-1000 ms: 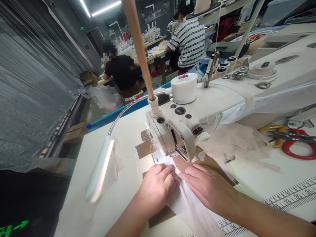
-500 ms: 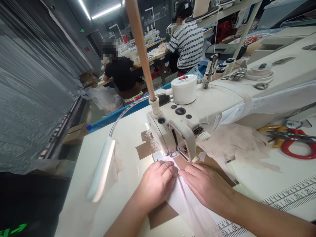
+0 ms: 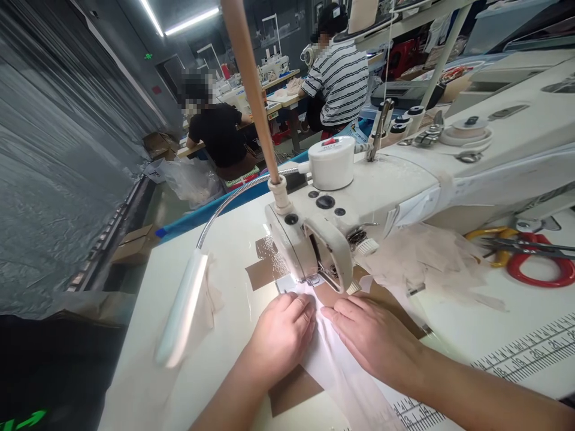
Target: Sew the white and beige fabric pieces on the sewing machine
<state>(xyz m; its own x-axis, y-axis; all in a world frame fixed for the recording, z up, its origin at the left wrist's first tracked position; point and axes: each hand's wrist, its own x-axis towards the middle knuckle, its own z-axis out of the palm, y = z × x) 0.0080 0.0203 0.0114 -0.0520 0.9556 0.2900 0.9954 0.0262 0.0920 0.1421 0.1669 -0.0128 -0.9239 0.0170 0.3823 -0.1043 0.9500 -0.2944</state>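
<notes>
A strip of thin pale pink fabric point(image 3: 336, 359) runs from the table's front edge up between my hands to the needle area of a white sewing machine point(image 3: 294, 242). My left hand point(image 3: 287, 326) lies left of the strip, fingers curled and pressed down on the fabric just before the presser foot. On the right side, my right hand point(image 3: 366, 329) holds the fabric's edge, its fingers together and the thumb mostly hidden. Both sets of fingertips are close to each other. The needle itself is hard to make out.
A lamp point(image 3: 184, 311) on a bendy neck stands left of the machine. Fabric scraps point(image 3: 422, 257), red-handled scissors point(image 3: 539, 260) and a yellow-handled tool point(image 3: 494, 236) lie right. A printed ruler point(image 3: 534, 344) crosses the tabletop. Two people sit at machines beyond.
The fabric between my hands lies flatter and wider, where a narrow fold ran before. My hands stay nearly in place, and the whole view has shifted slightly.
</notes>
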